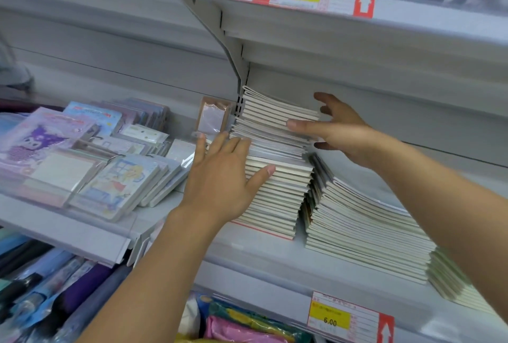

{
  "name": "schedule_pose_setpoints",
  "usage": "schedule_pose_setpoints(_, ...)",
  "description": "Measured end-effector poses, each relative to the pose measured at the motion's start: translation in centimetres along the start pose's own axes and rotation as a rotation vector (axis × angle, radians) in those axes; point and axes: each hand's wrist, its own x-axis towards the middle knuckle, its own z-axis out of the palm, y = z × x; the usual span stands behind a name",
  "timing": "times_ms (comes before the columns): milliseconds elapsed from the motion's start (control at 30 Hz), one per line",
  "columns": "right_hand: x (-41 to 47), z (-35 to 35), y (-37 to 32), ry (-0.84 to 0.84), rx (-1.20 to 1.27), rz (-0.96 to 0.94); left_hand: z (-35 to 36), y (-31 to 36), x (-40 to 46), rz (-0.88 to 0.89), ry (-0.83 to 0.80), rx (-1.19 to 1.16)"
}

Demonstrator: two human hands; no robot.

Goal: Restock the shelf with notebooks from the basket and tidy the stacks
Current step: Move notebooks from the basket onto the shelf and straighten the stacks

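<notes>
both hands work a tall stack of notebooks [275,166] that stands on the white shelf [261,257], its upper part leaning back toward the shelf's rear wall. the left hand [220,177] lies flat with straight, spread fingers against the stack's left front edge. the right hand [335,131] reaches to the stack's right side, fingers spread wide, thumb pressed along the page edges near the top. a lower, slumped second stack [365,235] sits just beside it on the right. cartoon-cover notepads [82,161] fill the neighbouring shelf at left
</notes>
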Motion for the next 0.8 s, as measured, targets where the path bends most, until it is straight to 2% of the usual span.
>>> schedule_pose_setpoints(67,0.4,0.4,0.7,0.001,0.204,0.103,-0.5,0.4,-0.5,-0.015,0.059,-0.108)
schedule_pose_setpoints(133,0.7,1.1,1.8,-0.096,0.310,0.118,-1.1,0.6,-0.6,-0.085,0.112,-0.267)
schedule_pose_setpoints(233,1.1,2.0,3.2,-0.180,0.472,0.043,-2.0,1.3,2.9,-0.246,0.033,-0.395)
schedule_pose_setpoints(300,2.1,1.6,3.6,-0.189,0.680,0.126,-2.4,2.4,7.2,-0.450,-0.083,-0.474)
schedule_pose_setpoints(367,3.9,1.3,4.2,-0.230,0.996,0.288,-2.4,3.8,10.8,-0.750,-0.143,-0.612)
schedule_pose_setpoints(433,6.0,1.6,5.1,-0.152,1.121,0.354,-1.4,4.3,12.9,-0.942,0.000,-0.798)
schedule_pose_setpoints(500,7.0,1.9,5.7,-0.046,1.095,0.359,-0.5,4.9,13.2,-0.995,0.201,-0.889)
schedule_pose_setpoints(633,7.7,2.7,5.7,0.018,1.001,0.329,1.3,5.6,12.4,-0.895,0.466,-0.697)
schedule_pose_setpoints(733,8.6,3.1,6.0,-0.047,0.934,0.364,1.5,5.4,12.5,-0.909,0.539,-0.644)
schedule_pose_setpoints(800,9.0,3.5,6.4,-0.098,0.908,0.323,1.3,5.5,12.5,-0.930,0.605,-0.644)
